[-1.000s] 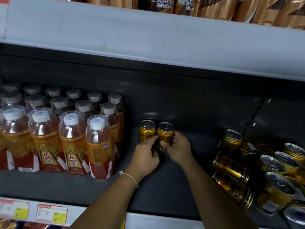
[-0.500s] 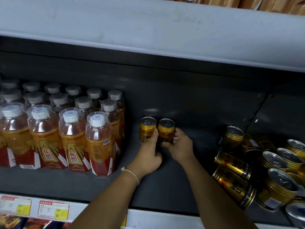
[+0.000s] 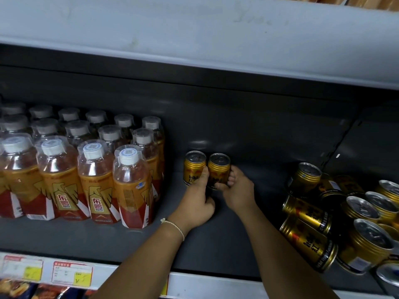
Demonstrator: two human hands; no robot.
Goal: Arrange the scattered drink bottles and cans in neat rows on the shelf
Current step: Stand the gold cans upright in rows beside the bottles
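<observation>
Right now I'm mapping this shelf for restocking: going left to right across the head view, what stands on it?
Rows of orange drink bottles → left hand on left gold can → right gold can held by right hand → heap of tumbled gold cans.

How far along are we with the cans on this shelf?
Early. Done: the bottles stand in neat rows at the left. In hand: the left hand grips one upright gold can and the right hand grips the second can beside it, starting a row mid-shelf. Left: the pile of cans at the right, several lying on their sides, still needs standing and lining up.
</observation>
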